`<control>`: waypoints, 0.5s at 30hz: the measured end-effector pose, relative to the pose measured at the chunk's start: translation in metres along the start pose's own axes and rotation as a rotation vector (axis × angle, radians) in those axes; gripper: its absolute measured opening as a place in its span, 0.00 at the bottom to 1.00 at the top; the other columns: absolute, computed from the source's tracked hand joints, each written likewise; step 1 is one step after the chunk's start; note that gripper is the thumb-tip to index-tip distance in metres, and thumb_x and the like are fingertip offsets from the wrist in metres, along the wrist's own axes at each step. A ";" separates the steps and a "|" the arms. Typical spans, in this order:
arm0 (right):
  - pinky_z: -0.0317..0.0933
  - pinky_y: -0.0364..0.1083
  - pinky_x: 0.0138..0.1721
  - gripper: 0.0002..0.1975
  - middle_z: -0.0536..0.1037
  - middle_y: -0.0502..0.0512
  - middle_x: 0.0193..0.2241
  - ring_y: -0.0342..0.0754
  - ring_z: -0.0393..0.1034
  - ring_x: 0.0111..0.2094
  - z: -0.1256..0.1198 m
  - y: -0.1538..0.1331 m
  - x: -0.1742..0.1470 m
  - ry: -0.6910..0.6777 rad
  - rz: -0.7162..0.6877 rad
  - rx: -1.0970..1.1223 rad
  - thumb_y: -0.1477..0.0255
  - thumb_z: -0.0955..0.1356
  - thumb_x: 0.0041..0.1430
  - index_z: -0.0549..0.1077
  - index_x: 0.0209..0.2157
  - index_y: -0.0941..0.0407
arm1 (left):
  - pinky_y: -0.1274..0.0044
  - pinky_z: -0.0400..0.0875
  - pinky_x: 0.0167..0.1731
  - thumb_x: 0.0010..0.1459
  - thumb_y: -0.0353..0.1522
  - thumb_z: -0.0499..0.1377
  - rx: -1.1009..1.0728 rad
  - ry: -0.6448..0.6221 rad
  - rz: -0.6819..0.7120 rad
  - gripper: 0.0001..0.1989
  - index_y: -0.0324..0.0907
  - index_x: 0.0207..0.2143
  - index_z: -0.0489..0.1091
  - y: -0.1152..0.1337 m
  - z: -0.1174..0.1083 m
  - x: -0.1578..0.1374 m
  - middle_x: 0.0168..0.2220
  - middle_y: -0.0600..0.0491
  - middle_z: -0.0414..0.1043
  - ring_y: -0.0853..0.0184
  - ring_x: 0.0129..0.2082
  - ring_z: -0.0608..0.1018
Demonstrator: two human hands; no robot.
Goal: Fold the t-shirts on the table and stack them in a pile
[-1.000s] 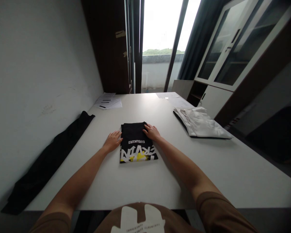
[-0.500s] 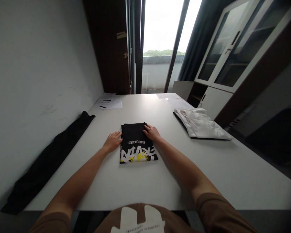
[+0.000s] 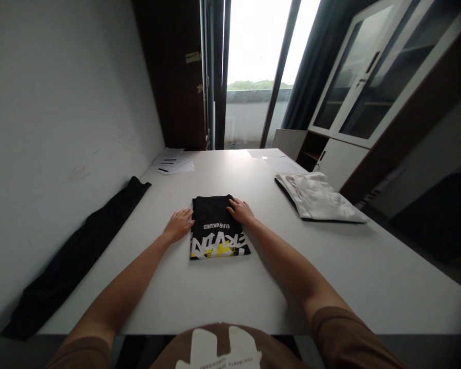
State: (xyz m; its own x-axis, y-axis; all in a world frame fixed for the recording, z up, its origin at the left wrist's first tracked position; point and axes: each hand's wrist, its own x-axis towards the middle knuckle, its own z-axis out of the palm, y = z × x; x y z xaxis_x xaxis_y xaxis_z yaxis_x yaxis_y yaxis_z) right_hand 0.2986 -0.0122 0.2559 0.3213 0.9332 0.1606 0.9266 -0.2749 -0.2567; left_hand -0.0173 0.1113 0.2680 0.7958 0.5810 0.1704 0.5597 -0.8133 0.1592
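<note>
A black T-shirt, folded into a compact rectangle, lies flat on the white table in front of me. White lettering and a yellow print cover its near half, upside down from where I sit. Along its left edge rests my left hand, palm down with the fingers stretched out and their tips at the cloth. My right hand lies over the upper right edge, fingers spread on the fabric. Neither hand grips anything.
A black garment stretches along the table's left edge by the wall. To the right sits a folded stack of white cloth with something black beneath. Papers lie at the far left, more sheets at the far right. Beyond stands a glass-doored cabinet.
</note>
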 end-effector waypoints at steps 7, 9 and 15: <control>0.42 0.57 0.70 0.30 0.54 0.57 0.71 0.54 0.48 0.71 -0.003 -0.001 -0.001 -0.013 0.007 0.001 0.55 0.58 0.74 0.59 0.71 0.53 | 0.56 0.50 0.69 0.72 0.43 0.47 0.003 -0.004 0.002 0.27 0.45 0.68 0.60 -0.001 0.001 0.000 0.71 0.45 0.56 0.55 0.71 0.58; 0.42 0.56 0.70 0.30 0.54 0.58 0.71 0.54 0.47 0.71 -0.003 -0.001 -0.001 -0.014 0.006 0.005 0.55 0.58 0.74 0.59 0.71 0.53 | 0.56 0.50 0.69 0.72 0.42 0.47 0.001 -0.003 0.005 0.26 0.45 0.68 0.60 -0.001 0.001 0.000 0.71 0.45 0.56 0.55 0.71 0.58; 0.42 0.56 0.70 0.30 0.55 0.58 0.71 0.54 0.48 0.71 0.000 0.001 0.000 -0.003 -0.004 0.004 0.55 0.59 0.74 0.59 0.70 0.53 | 0.56 0.49 0.69 0.72 0.43 0.47 0.000 0.006 0.012 0.26 0.44 0.68 0.60 -0.003 0.004 0.001 0.71 0.46 0.56 0.55 0.71 0.58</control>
State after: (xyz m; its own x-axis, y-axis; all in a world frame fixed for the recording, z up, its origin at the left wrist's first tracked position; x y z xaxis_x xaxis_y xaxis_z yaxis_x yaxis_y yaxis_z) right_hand 0.2990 -0.0128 0.2559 0.3170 0.9350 0.1590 0.9272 -0.2702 -0.2596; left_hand -0.0180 0.1143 0.2639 0.8013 0.5711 0.1781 0.5497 -0.8204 0.1575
